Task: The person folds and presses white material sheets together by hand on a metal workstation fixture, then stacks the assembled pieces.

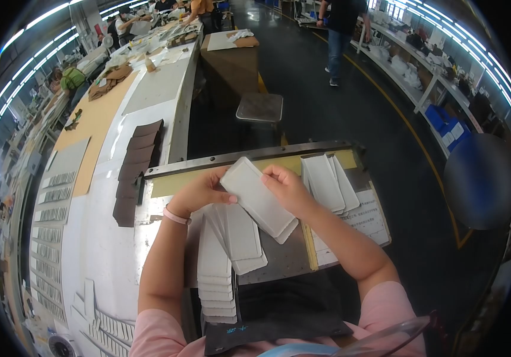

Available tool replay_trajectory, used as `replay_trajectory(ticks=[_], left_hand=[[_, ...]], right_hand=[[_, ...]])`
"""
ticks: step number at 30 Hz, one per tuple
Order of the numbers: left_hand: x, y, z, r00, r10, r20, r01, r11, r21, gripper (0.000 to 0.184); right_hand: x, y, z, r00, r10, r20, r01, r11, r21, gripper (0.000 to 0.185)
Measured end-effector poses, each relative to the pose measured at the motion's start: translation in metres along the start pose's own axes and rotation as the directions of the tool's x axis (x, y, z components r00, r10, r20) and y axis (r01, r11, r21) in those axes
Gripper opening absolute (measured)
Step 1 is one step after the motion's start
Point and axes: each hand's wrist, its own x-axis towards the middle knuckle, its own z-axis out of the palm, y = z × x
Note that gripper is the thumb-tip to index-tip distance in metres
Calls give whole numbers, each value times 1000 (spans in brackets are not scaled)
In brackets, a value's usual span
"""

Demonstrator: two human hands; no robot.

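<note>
Both my hands hold a pale rectangular panel [255,193] over the metal-edged work surface, with a second panel showing under its lower end. My left hand [208,189] pinches its upper left side between thumb and fingers. At the upper right edge, my right hand [285,185] grips it with bent fingers. Below my left hand lie overlapping pale panels [243,232], beside a staggered stack [215,262] running toward my body. More pale panels [325,184] lie fanned out to the right of my right hand.
A printed sheet [362,220] lies at the right of the work surface. Dark brown pieces [136,160] overlap on the long table to the left. A stool [260,108] stands beyond the front edge. A person [338,35] is in the aisle; shelves [422,89] line the right.
</note>
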Motion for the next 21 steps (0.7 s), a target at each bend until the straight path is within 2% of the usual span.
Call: replay_trajectory(ticks=[2,5,7,10,13,14,15,16,17,18,21], left_hand=[[1,0,-1,999,37,32,-38,998,55,42],[3,-7,-2,998,-14,64,5,990,143,26],[4,-2,-2,996,-84,35,66,931,359,18],[1,8,6,993,-107,-52,117,798,591,18],[-1,13,12,994,-75,-76,107,650,752,17],[-2,15,17,993,-64,-95,115,581,806,17],[-3,16,22,993,-53,-110,122,506,854,18],[-3,14,26,993,70,-95,53,457,888,23],[-5,11,30,979,192,-72,-11,398,917,29],[-4,8,33,950,310,-40,-69,332,941,36],[10,-5,47,933,359,-30,-128,407,904,56]], right_hand=[[-1,-1,1,1000,7,-3,-7,999,34,12],[-2,-5,3,999,-1,-42,5,997,82,13],[2,0,-5,993,-55,-100,66,991,115,14],[14,-5,-27,945,57,-321,80,914,399,12],[15,-14,-29,888,111,-446,-19,979,204,25],[15,-4,-36,925,75,-371,-169,959,-226,44],[13,2,-32,950,-13,-312,-142,872,-468,48],[11,6,-26,969,-85,-232,-99,728,-678,53],[10,14,-26,971,-199,-133,-18,491,-871,51],[9,12,-23,975,-217,-46,54,433,-900,49],[7,12,-17,933,-258,251,313,235,-920,41]])
